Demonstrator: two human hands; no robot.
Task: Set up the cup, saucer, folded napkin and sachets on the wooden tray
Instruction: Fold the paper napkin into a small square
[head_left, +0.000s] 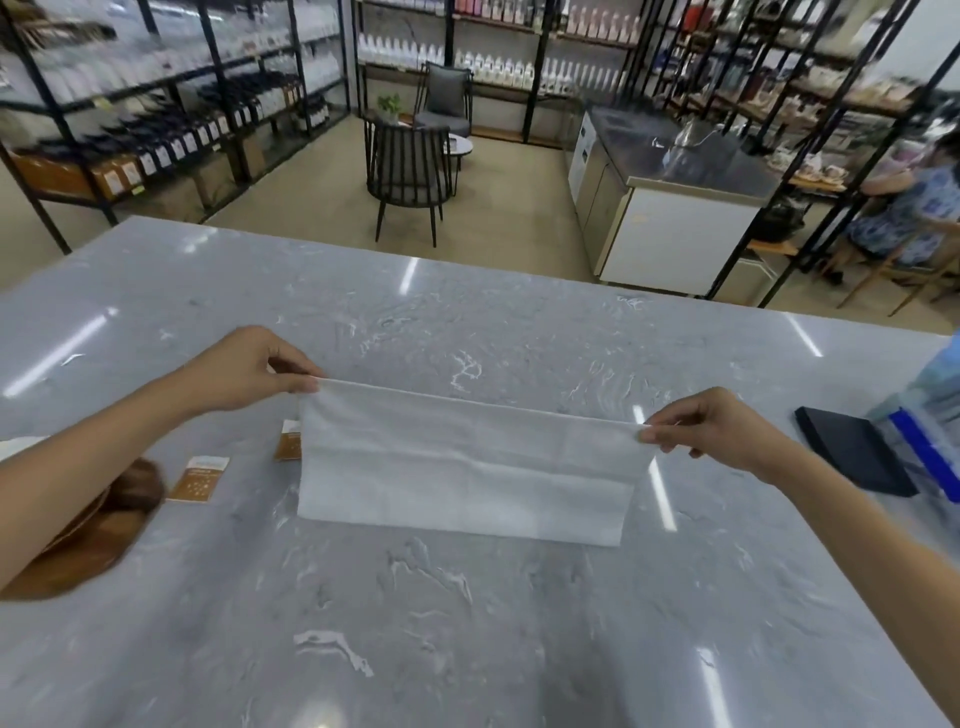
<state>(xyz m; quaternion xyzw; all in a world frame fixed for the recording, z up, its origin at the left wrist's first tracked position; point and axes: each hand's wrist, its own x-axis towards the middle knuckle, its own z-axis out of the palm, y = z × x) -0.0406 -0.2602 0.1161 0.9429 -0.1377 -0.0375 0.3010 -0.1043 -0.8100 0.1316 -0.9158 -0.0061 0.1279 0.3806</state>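
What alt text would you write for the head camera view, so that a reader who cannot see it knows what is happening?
Two bare hands, left hand and right hand, pinch the upper corners of a white paper napkin held over a grey marble counter. Two orange sachets lie on the counter to the left, beside a brown wooden tray partly hidden by the left forearm.

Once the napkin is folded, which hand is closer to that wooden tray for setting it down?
Left. The left hand is on the round brown wooden tray's side; the right hand pinches the white paper napkin's opposite corner.
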